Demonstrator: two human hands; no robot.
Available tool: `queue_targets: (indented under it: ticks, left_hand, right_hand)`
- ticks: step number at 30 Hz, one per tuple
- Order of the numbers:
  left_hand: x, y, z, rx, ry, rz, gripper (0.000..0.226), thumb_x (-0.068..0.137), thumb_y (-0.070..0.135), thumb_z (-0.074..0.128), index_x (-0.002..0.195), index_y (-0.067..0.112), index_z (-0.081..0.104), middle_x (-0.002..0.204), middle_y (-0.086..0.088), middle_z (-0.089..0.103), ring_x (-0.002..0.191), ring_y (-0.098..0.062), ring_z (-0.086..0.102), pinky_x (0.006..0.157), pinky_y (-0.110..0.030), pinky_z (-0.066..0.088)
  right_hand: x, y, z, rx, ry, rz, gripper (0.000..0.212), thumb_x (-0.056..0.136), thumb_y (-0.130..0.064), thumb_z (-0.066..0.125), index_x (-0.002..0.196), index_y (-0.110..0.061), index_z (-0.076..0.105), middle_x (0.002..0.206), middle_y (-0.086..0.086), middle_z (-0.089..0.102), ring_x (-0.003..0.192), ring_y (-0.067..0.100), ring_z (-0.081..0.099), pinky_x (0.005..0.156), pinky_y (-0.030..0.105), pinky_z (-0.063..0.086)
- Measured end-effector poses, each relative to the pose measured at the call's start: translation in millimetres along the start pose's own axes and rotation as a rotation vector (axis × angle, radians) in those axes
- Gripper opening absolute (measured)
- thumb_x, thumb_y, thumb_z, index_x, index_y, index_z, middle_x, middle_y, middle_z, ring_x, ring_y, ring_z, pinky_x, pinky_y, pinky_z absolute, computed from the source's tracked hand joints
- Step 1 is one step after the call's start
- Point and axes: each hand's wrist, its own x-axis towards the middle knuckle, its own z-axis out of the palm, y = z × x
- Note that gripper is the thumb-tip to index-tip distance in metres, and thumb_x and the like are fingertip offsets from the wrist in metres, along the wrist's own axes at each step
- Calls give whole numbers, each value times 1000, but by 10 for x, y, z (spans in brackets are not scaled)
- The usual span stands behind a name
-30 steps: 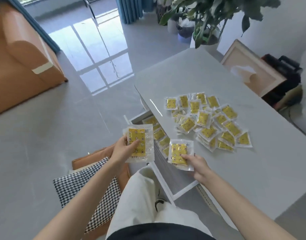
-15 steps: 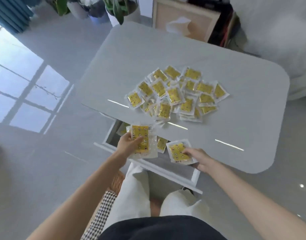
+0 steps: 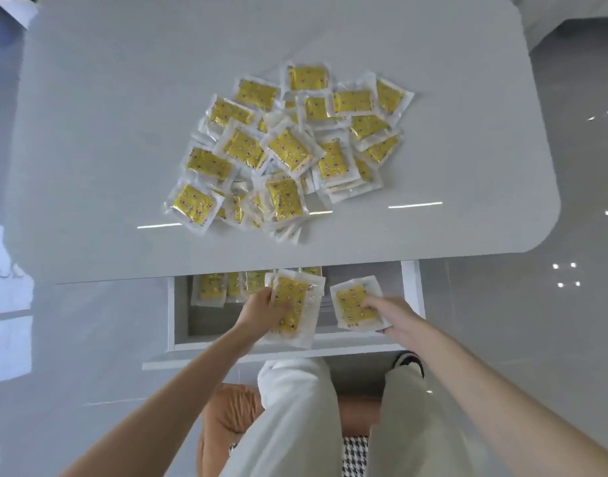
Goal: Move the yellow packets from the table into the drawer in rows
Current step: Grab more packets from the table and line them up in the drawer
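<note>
- your right hand [image 3: 395, 313] pinches one packet [image 3: 352, 306] over the drawer's [image 3: 412, 290] right end, long axis toward the table [image 3: 123, 98].
- left hand [image 3: 261, 309] grips a stack [image 3: 292, 304] (row [image 3: 209, 287] lies just left of it).

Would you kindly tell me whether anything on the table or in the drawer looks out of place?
The yellow packets on the table lie in a loose, overlapping heap at mixed angles, unlike the tidy row at the back left of the drawer. Nothing looks torn or spilled.
</note>
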Motion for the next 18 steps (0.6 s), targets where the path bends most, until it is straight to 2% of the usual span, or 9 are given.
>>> queue_targets:
  ticks: [4, 8, 10, 12, 14, 16, 18]
  left_hand:
    - [570, -168, 317, 83, -70, 19, 19, 91, 22, 60, 74, 19, 52, 70, 5, 56, 62, -6, 52, 54, -14, 41]
    - [1074, -344, 575, 146, -92, 49, 24, 91, 22, 60, 70, 18, 49, 67, 5, 53, 60, -5, 50, 46, -5, 38]
    - [1306, -434, 718, 118, -102, 71, 13, 91, 25, 60, 87, 13, 58, 82, 0, 62, 75, -12, 59, 61, -9, 47]
    - [1496, -483, 844, 107, -109, 102, 24, 90, 28, 61, 106, 11, 59, 98, -1, 66, 92, -17, 62, 80, -25, 51]
    - [1661, -475, 933, 109, -84, 137, 34, 90, 30, 61, 117, 10, 57, 108, -5, 66, 102, -21, 63, 91, -32, 50]
    - [1802, -448, 1046, 93, -48, 168, 40, 90, 29, 61, 124, 8, 55, 114, -9, 65, 107, -24, 62, 93, -32, 49]
    - [1922, -413, 1134, 104, -19, 185, 37, 90, 30, 61, 119, 8, 55, 107, -6, 64, 100, -21, 61, 85, -28, 50]
  right_hand:
    - [515, 131, 59, -72, 52, -61, 22, 86, -16, 61, 105, -4, 65, 102, 13, 70, 98, 26, 65, 76, 32, 45]
    - [971, 209, 72, -157, 81, -201, 4, 91, -18, 59, 88, -15, 59, 87, 2, 63, 73, 8, 56, 58, 22, 38]
    - [1186, 264, 44, -216, 98, -288, 4, 91, -20, 59, 92, -17, 57, 83, -3, 61, 69, 3, 53, 54, 19, 38]
    - [1413, 306, 3, -243, 94, -349, 7, 90, -20, 59, 96, -18, 58, 82, -5, 61, 69, 3, 55, 51, 16, 40]
    - [1610, 306, -48, -259, 106, -399, 11, 88, -22, 60, 98, -18, 62, 89, -2, 66, 74, 6, 58, 55, 18, 41]
    - [1807, 316, -97, -255, 124, -447, 5, 86, -21, 61, 89, -19, 63, 86, -2, 67, 76, 10, 60, 59, 21, 41]
    - [1977, 317, -142, -237, 134, -471, 6, 84, -18, 61, 79, -20, 60, 77, -5, 63, 73, 11, 58, 59, 22, 40]
